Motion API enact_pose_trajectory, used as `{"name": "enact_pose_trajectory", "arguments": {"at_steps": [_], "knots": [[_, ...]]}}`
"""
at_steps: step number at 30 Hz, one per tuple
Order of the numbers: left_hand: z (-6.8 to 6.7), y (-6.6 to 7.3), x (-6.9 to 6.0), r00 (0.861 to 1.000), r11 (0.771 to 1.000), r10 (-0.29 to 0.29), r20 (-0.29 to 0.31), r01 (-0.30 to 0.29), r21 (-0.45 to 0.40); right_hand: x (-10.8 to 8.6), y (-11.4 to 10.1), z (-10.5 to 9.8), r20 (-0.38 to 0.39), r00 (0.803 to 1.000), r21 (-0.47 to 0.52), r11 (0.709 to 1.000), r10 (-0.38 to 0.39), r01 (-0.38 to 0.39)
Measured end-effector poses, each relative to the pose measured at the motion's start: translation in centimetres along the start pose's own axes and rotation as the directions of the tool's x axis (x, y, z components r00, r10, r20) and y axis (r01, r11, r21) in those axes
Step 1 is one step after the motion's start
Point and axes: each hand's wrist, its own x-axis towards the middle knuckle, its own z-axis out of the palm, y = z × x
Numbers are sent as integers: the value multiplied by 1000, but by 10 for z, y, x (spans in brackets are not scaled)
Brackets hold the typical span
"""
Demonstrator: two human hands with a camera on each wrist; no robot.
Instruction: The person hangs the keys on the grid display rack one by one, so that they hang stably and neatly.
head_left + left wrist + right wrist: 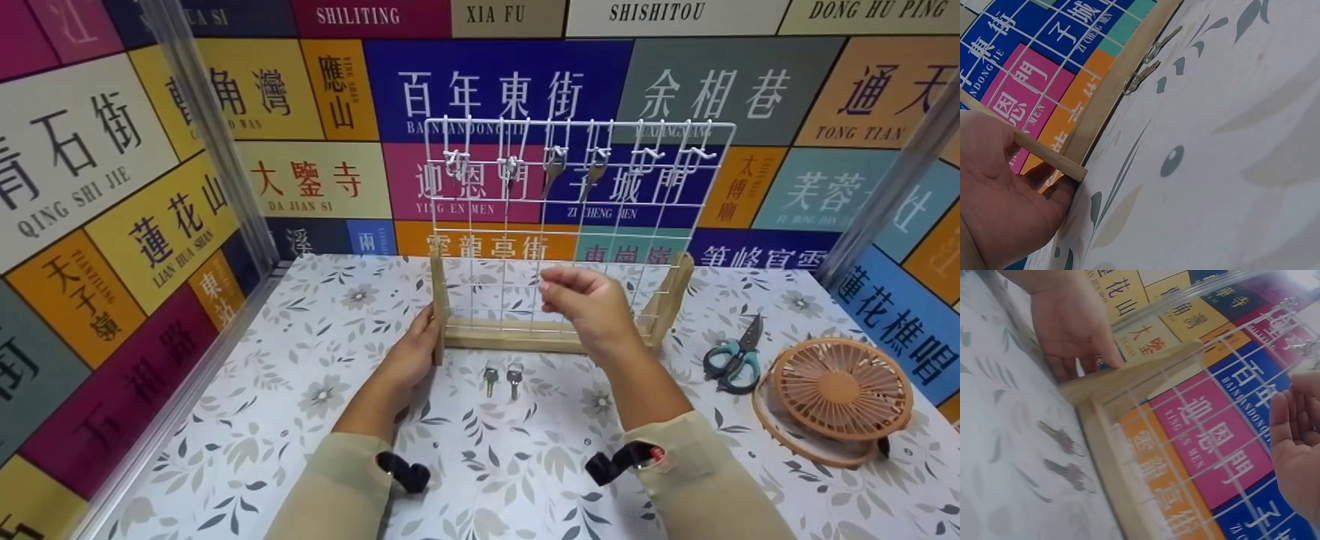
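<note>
A white wire grid rack (525, 232) on a wooden base stands upright on the table. My left hand (412, 346) grips its left wooden post (1050, 157), fingers behind and thumb in front. My right hand (592, 304) is raised before the grid's lower middle, fingers loosely curled; no object shows in it, and in the right wrist view the same hand (1300, 439) is partly cut off. Keys, including a key (555, 166) and another key (596, 174), hang from the grid's hooks. Two keys with rings, a left key (490, 379) and a right key (514, 381), lie before the base.
Teal-handled scissors (735, 360) lie right of the rack, beside an orange round fan (840, 390). Bare hooks (697, 154) are at the grid's upper right. Behind the leaf-patterned table (330, 315) rises a wall of coloured sign panels (322, 180).
</note>
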Motion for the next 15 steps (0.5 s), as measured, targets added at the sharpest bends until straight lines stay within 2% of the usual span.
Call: {"name": "enact_pose_trajectory", "arguments": {"at_steps": [2,9,15], "knots": [[0,-1,0,1000,1000,3,-1,-3,1,0,10,2,11,999,-9,999,35,-35],[2,-3,1,997,994,63,42,-59,-93,1,39,7,13,995,19,995,97,-97],[0,-2,1,999,996,39,29,-36,-77,2,61,7,35,984,-63,983,176,-174]]}}
